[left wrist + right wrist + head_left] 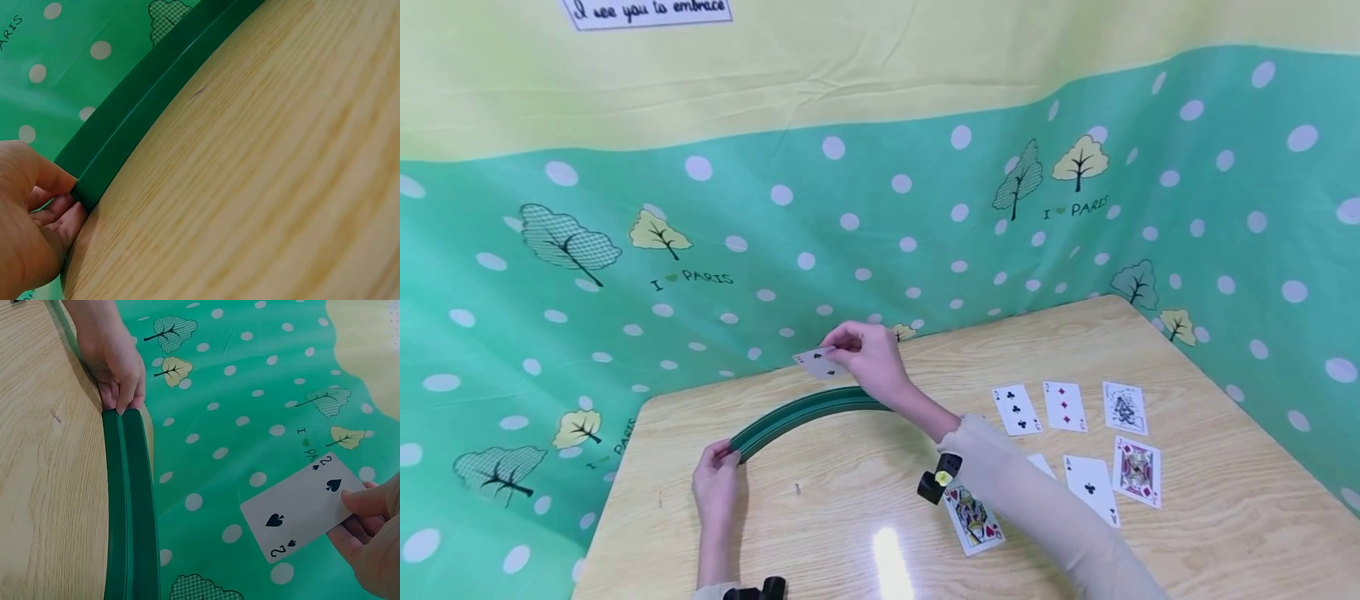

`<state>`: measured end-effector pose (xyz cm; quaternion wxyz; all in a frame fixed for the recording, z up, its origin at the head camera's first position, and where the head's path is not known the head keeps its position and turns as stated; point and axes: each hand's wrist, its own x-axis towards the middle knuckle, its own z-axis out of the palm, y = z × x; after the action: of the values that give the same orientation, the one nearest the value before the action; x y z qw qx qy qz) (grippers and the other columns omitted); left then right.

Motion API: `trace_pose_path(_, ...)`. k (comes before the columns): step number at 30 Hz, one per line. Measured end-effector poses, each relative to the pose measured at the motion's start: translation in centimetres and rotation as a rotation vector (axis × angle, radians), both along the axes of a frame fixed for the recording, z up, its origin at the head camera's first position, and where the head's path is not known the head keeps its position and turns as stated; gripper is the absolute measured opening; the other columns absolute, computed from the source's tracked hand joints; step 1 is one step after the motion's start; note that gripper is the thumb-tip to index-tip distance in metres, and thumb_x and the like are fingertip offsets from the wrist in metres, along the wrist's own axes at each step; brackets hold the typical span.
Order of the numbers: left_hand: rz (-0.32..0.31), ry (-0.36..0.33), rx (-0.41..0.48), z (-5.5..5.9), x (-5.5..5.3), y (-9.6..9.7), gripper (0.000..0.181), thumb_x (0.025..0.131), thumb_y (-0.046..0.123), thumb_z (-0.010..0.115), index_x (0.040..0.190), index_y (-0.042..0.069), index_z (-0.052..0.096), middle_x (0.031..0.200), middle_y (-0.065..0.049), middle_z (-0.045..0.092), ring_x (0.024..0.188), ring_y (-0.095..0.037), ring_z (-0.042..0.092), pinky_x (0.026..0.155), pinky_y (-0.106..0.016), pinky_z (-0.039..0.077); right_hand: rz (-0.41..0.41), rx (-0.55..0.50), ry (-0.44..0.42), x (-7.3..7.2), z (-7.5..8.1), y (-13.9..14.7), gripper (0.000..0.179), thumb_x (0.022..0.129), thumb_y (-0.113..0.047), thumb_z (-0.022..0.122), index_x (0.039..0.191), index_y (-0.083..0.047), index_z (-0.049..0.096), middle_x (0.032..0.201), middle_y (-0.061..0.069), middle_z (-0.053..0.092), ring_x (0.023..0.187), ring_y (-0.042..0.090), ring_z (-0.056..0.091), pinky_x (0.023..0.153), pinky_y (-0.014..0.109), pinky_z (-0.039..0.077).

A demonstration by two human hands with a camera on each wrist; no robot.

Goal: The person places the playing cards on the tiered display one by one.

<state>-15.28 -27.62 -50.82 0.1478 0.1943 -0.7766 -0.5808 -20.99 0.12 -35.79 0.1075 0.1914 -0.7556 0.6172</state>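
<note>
A curved dark green card holder [797, 411] with a lengthwise groove arcs across the wooden table. My left hand [716, 486] pinches its left end between thumb and fingers, seen close in the left wrist view where the holder [134, 119] runs up to the right. Above the holder's far side, my right hand [872, 361] pinches a two of spades [300, 509] by one edge, face showing in the right wrist view. In the head view the right hand and forearm cover the holder's right end. No card stands in the visible stretch of groove.
Several playing cards lie face up at the right: a three of clubs [1017, 409], a three of diamonds [1065, 406], a joker [1124, 407], a jack [1137, 472], an ace of clubs [1091, 487] and a queen of hearts [973, 518]. A dotted green curtain [820, 250] hangs behind the table.
</note>
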Motion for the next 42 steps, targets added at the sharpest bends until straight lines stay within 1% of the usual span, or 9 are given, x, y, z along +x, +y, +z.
trace_pose_path(4, 0.01, 0.007, 0.009, -0.1, -0.2, 0.0, 0.03, 0.1, 0.001, 0.055, 0.127, -0.012, 0.058, 0.117, -0.022, 0.063, 0.09, 0.001, 0.056, 0.078, -0.009, 0.043, 0.007, 0.013, -0.016, -0.3, -0.2, -0.6, 0.009, 0.089, 0.007, 0.075, 0.093, -0.001, 0.076, 0.093, 0.01, 0.076, 0.081, 0.014, 0.07, 0.072, 0.024, 0.057)
trace_pose_path(10, 0.0, 0.008, 0.008, -0.1, -0.3, 0.1, 0.031, 0.1, 0.001, 0.056, 0.127, -0.014, 0.058, 0.117, -0.024, 0.064, 0.086, 0.006, 0.054, 0.076, -0.009, 0.043, 0.014, 0.018, -0.045, -0.5, -0.7, -1.3, 0.008, 0.089, 0.006, 0.076, 0.092, -0.002, 0.076, 0.093, 0.01, 0.076, 0.081, 0.014, 0.07, 0.073, 0.024, 0.057)
trace_pose_path(14, 0.002, 0.003, 0.007, 0.0, -0.2, 0.1, 0.03, 0.101, 0.001, 0.056, 0.127, -0.013, 0.058, 0.119, -0.025, 0.064, 0.085, 0.008, 0.053, 0.076, -0.009, 0.043, 0.027, 0.011, -0.053, -0.7, -1.0, -1.8, 0.007, 0.089, 0.004, 0.077, 0.092, -0.002, 0.076, 0.093, 0.01, 0.076, 0.08, 0.013, 0.069, 0.07, 0.023, 0.056)
trace_pose_path(20, -0.014, -0.009, -0.005, -0.1, 0.0, 0.0, 0.03, 0.101, 0.003, 0.056, 0.127, -0.012, 0.058, 0.12, -0.026, 0.064, 0.085, 0.008, 0.053, 0.076, -0.01, 0.043, 0.04, -0.008, -0.088, -0.7, -1.7, -2.7, 0.007, 0.087, 0.003, 0.079, 0.09, -0.003, 0.077, 0.092, 0.01, 0.076, 0.076, 0.011, 0.067, 0.065, 0.021, 0.053)
trace_pose_path(25, -0.003, -0.021, -0.019, 0.0, 0.1, -0.1, 0.03, 0.102, 0.003, 0.054, 0.128, -0.01, 0.058, 0.124, -0.027, 0.062, 0.088, 0.007, 0.052, 0.078, -0.009, 0.042, 0.065, -0.013, -0.093, -0.6, -1.8, -3.8, 0.008, 0.087, 0.004, 0.08, 0.088, -0.003, 0.077, 0.091, 0.01, 0.076, 0.075, 0.01, 0.067, 0.065, 0.02, 0.053)
trace_pose_path(29, -0.007, -0.03, -0.016, 0.1, 0.1, -0.2, 0.031, 0.103, 0.004, 0.053, 0.131, -0.009, 0.057, 0.127, -0.026, 0.06, 0.092, 0.004, 0.052, 0.079, -0.009, 0.041, 0.098, -0.039, -0.134, -0.4, -2.0, -4.8, 0.008, 0.087, 0.004, 0.079, 0.089, -0.003, 0.077, 0.091, 0.008, 0.076, 0.077, 0.009, 0.068, 0.066, 0.021, 0.053)
trace_pose_path(35, -0.013, -0.031, 0.008, 0.2, 0.1, -0.2, 0.031, 0.103, 0.003, 0.053, 0.13, -0.01, 0.057, 0.127, -0.028, 0.059, 0.092, 0.003, 0.053, 0.078, -0.009, 0.042, 0.144, -0.078, -0.21, -0.2, -3.1, -6.4, 0.009, 0.086, 0.004, 0.079, 0.089, -0.004, 0.078, 0.091, 0.005, 0.077, 0.078, 0.008, 0.069, 0.069, 0.022, 0.055)
trace_pose_path(38, -0.012, -0.031, 0.02, 0.3, 0.0, -0.1, 0.031, 0.103, 0.003, 0.053, 0.13, -0.01, 0.056, 0.129, -0.028, 0.059, 0.092, 0.005, 0.052, 0.079, -0.008, 0.042, 0.155, -0.082, -0.205, -0.2, -3.6, -7.0, 0.009, 0.086, 0.005, 0.08, 0.089, -0.004, 0.078, 0.09, 0.004, 0.077, 0.078, 0.008, 0.07, 0.07, 0.022, 0.056)
trace_pose_path(42, 0.002, -0.022, 0.016, 0.3, 0.0, -0.1, 0.03, 0.102, 0.001, 0.052, 0.129, -0.01, 0.057, 0.128, -0.029, 0.059, 0.091, 0.006, 0.052, 0.078, -0.008, 0.042, 0.16, -0.082, -0.194, -0.3, -3.8, -7.7, 0.01, 0.084, 0.006, 0.08, 0.088, -0.003, 0.079, 0.088, 0.002, 0.077, 0.077, 0.007, 0.07, 0.069, 0.021, 0.056)
